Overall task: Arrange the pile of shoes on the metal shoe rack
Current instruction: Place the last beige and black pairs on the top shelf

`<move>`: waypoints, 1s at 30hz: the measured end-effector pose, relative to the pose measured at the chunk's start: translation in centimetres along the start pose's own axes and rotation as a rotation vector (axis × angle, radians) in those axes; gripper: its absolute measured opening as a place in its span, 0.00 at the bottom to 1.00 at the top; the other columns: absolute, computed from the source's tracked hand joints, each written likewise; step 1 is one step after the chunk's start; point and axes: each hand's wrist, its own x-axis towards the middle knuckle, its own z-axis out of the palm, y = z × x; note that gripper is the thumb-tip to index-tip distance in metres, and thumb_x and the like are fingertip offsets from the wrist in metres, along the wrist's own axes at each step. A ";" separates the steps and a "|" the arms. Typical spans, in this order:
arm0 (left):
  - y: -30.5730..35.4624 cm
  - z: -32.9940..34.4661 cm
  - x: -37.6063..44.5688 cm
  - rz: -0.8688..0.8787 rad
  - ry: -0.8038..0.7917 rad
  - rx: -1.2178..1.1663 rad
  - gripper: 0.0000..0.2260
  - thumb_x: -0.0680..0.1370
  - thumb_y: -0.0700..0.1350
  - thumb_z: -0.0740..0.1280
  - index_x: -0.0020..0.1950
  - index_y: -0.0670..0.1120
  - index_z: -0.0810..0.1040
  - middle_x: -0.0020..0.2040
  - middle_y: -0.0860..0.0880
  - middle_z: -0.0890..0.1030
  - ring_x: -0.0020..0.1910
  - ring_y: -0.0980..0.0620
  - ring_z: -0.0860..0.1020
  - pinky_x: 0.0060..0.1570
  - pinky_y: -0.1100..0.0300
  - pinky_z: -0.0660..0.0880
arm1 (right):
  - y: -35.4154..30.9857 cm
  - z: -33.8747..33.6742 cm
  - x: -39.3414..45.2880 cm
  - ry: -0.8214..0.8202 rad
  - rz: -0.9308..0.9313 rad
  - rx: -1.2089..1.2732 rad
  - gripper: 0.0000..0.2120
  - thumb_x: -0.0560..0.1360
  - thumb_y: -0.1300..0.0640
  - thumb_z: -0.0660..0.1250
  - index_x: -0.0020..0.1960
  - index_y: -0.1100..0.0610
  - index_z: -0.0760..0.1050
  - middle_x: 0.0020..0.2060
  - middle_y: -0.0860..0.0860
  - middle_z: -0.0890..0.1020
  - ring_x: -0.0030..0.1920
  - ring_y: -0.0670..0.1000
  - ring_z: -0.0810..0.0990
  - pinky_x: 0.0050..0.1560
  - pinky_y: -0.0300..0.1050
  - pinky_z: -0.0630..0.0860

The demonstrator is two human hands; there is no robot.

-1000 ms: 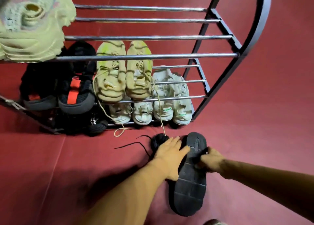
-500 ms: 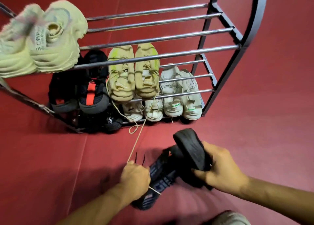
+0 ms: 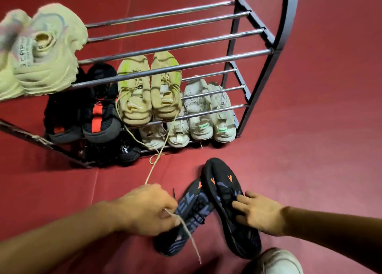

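Two black shoes with orange marks lie on the red floor in front of the metal shoe rack (image 3: 266,71). My right hand (image 3: 257,212) grips the right black shoe (image 3: 224,188) from above, fingers in its laces. The left black shoe (image 3: 191,209) lies beside it, partly under my left hand (image 3: 148,209). My left hand is closed on a long beige lace (image 3: 154,167) that runs up to the beige shoes (image 3: 148,91) on the middle shelf. Its loose end hangs below my fist.
A pale yellow pair (image 3: 43,52) sits on the top shelf at the left. Black-and-red shoes (image 3: 99,112) and a white pair (image 3: 208,112) fill lower shelves. Another white shoe (image 3: 279,261) lies at the bottom edge. The right part of the top shelf holds no shoes.
The right black shoe has been turned from sole-up to upper-up and set next to the other. My left hand took hold of the beige lace and pulled it toward me.
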 end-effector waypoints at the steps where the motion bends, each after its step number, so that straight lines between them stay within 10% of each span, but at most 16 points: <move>1: 0.0 -2.0 -0.6 0.027 0.142 -0.152 0.21 0.76 0.58 0.66 0.32 0.45 0.65 0.27 0.50 0.67 0.29 0.54 0.67 0.33 0.62 0.64 | -0.4 0.1 0.3 -0.021 0.016 0.043 0.07 0.67 0.56 0.68 0.43 0.50 0.72 0.45 0.51 0.76 0.44 0.56 0.78 0.41 0.47 0.78; 5: -1.2 -6.8 -0.4 0.066 0.621 -0.452 0.23 0.77 0.57 0.64 0.30 0.45 0.64 0.25 0.53 0.63 0.27 0.58 0.62 0.31 0.62 0.60 | -0.2 1.1 1.2 -0.151 0.071 0.060 0.12 0.61 0.52 0.74 0.42 0.48 0.76 0.46 0.51 0.76 0.45 0.55 0.79 0.41 0.47 0.79; 8: -3.1 -6.1 0.7 -0.052 0.671 0.311 0.18 0.79 0.61 0.56 0.39 0.50 0.75 0.35 0.52 0.78 0.40 0.50 0.75 0.42 0.54 0.70 | 0.0 0.4 1.5 -0.167 0.059 0.119 0.16 0.57 0.48 0.75 0.42 0.47 0.76 0.46 0.49 0.76 0.44 0.53 0.78 0.41 0.45 0.78; 11: -3.8 -2.0 2.3 -0.237 0.389 0.579 0.27 0.65 0.51 0.74 0.60 0.40 0.80 0.54 0.41 0.81 0.58 0.39 0.77 0.60 0.46 0.73 | 0.3 0.4 1.0 -0.193 0.095 0.226 0.12 0.61 0.47 0.72 0.43 0.47 0.75 0.48 0.49 0.74 0.47 0.52 0.75 0.43 0.46 0.77; 16: -1.5 4.6 4.3 -0.404 0.446 0.216 0.14 0.73 0.52 0.70 0.54 0.47 0.75 0.49 0.47 0.80 0.50 0.42 0.80 0.46 0.48 0.76 | -0.2 -0.2 -0.5 -0.009 0.569 0.813 0.10 0.63 0.59 0.62 0.42 0.49 0.67 0.44 0.45 0.69 0.41 0.48 0.70 0.41 0.49 0.73; 20: 1.4 10.5 4.6 -0.549 0.177 -0.165 0.31 0.71 0.71 0.61 0.64 0.51 0.69 0.63 0.51 0.76 0.64 0.48 0.75 0.60 0.53 0.73 | -0.7 -0.1 0.5 0.051 1.180 1.025 0.14 0.68 0.49 0.70 0.46 0.52 0.68 0.44 0.48 0.77 0.44 0.53 0.76 0.44 0.46 0.71; 25: 2.5 13.5 5.2 -0.630 0.102 -0.435 0.28 0.71 0.67 0.68 0.63 0.51 0.72 0.64 0.50 0.76 0.65 0.47 0.75 0.62 0.55 0.72 | -1.8 -0.3 2.4 -0.287 1.150 1.106 0.18 0.76 0.40 0.69 0.53 0.51 0.68 0.54 0.53 0.82 0.55 0.54 0.81 0.47 0.41 0.72; 30: 3.2 15.9 4.6 -0.718 0.250 -0.509 0.15 0.79 0.57 0.64 0.58 0.47 0.76 0.60 0.50 0.80 0.61 0.47 0.79 0.59 0.56 0.74 | -3.6 -2.4 3.9 -0.064 1.139 1.113 0.11 0.80 0.47 0.64 0.46 0.50 0.65 0.45 0.52 0.79 0.46 0.54 0.77 0.42 0.40 0.65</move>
